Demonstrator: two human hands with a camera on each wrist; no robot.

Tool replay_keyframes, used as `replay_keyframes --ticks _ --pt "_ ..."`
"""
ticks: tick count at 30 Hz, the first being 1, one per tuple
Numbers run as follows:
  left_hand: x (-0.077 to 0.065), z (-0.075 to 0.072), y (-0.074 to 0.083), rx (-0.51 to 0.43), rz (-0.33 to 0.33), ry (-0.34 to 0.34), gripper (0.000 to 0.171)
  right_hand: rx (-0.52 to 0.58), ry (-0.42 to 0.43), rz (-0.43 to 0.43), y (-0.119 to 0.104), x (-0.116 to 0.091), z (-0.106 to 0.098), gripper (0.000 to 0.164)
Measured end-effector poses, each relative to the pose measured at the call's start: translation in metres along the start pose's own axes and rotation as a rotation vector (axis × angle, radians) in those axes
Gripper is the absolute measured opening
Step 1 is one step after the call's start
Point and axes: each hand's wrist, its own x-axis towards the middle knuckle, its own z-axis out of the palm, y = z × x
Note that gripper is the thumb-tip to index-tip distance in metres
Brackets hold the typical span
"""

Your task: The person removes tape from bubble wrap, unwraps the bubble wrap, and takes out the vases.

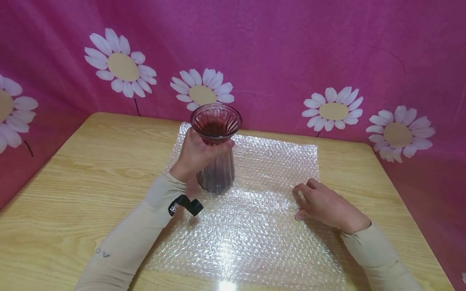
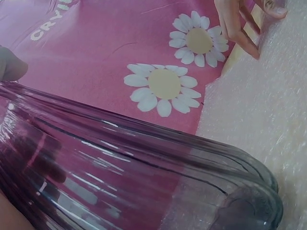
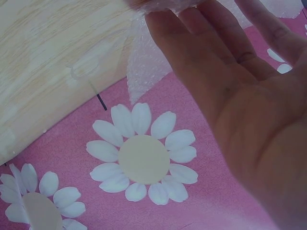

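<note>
A ribbed glass vase (image 1: 217, 171), purple with a flared rim, is upright over a sheet of bubble wrap (image 1: 251, 238). My left hand (image 1: 198, 151) grips its neck, the thumb across the near side. The vase's lower body (image 2: 158, 163) fills much of the left wrist view; whether its base touches the wrap I cannot tell. At the sheet's right side is my right hand (image 1: 325, 204), fingertips down on the wrap, thumb apart from the fingers. In the right wrist view, the fingertips of that hand (image 3: 240, 91) meet the bubble wrap (image 3: 148, 52).
Under the sheet is a wooden table (image 1: 91, 186) with a light grain. Behind it hangs a pink cloth (image 1: 269, 52) printed with white daisies, meeting the table's far and side edges. A black strap (image 1: 185, 205) circles the left sleeve, its end sticking out.
</note>
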Motion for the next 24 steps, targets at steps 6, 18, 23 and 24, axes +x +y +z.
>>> replay_keyframes --ticks 6,18,23,24 --pt "0.0007 -0.0018 -0.0001 -0.001 0.022 0.01 0.068 -0.006 -0.004 0.0 -0.0003 0.0001 -0.0015 0.07" --pt "0.0019 -0.0061 0.0011 0.02 0.044 0.035 0.07 -0.003 -0.033 0.029 0.0001 0.0006 -0.0018 0.072" --pt "0.0021 -0.0092 0.0008 0.064 0.062 0.046 0.067 0.006 -0.041 0.03 0.0003 0.0001 -0.0016 0.073" --pt "0.0021 -0.0099 0.0006 0.08 0.064 0.049 0.067 0.006 -0.041 0.031 0.0 0.0003 -0.0016 0.073"
